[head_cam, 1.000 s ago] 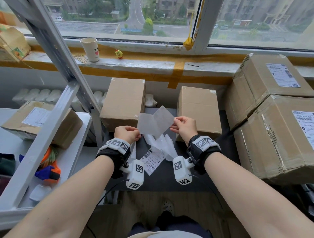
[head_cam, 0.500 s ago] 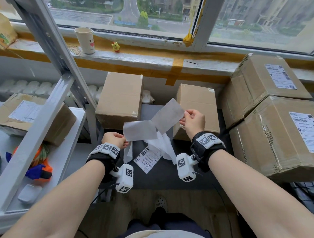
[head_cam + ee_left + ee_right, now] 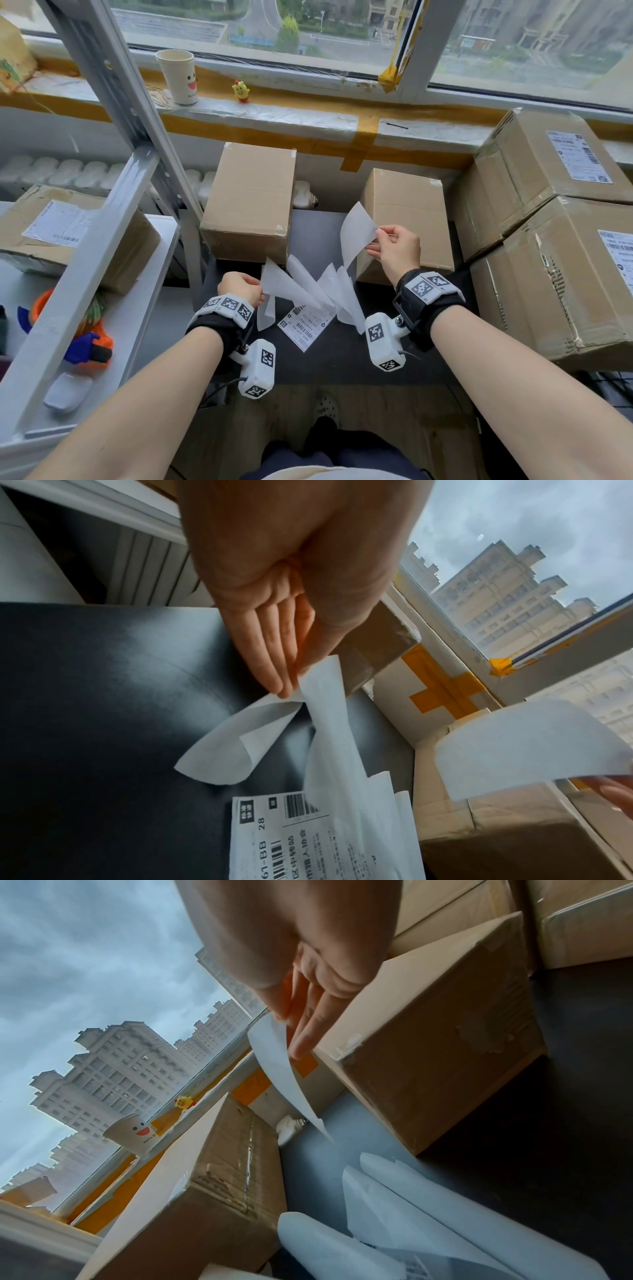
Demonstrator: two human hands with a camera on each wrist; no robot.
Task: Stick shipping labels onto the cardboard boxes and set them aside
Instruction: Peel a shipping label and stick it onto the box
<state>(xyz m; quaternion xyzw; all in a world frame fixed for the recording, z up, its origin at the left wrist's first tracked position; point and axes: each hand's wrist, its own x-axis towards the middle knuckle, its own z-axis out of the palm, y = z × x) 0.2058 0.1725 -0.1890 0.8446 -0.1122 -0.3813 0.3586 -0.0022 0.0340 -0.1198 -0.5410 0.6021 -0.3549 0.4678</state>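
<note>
My right hand (image 3: 376, 240) pinches a blank-faced white label (image 3: 358, 229) by its edge, held up in front of the right plain cardboard box (image 3: 407, 212). In the right wrist view the right hand (image 3: 291, 1026) has thumb and fingers on the label (image 3: 281, 1069). My left hand (image 3: 258, 294) pinches a sheet of backing paper (image 3: 291, 287) low over the dark table (image 3: 329, 356); its fingers (image 3: 274, 680) pinch the sheet's corner (image 3: 325, 723). A second plain box (image 3: 251, 202) stands at the back left. A printed label (image 3: 306, 323) lies on the table among several loose backing strips.
Two bigger labelled boxes (image 3: 548, 164) (image 3: 565, 284) are stacked at the right. A grey metal shelf (image 3: 113, 260) at the left holds a labelled box (image 3: 68, 233) and an orange tape dispenser (image 3: 85, 329). A paper cup (image 3: 178, 77) stands on the windowsill.
The two sheets, held together a second ago, are now apart. My right hand rose to the right with the label; my left hand dropped toward the table with the backing.
</note>
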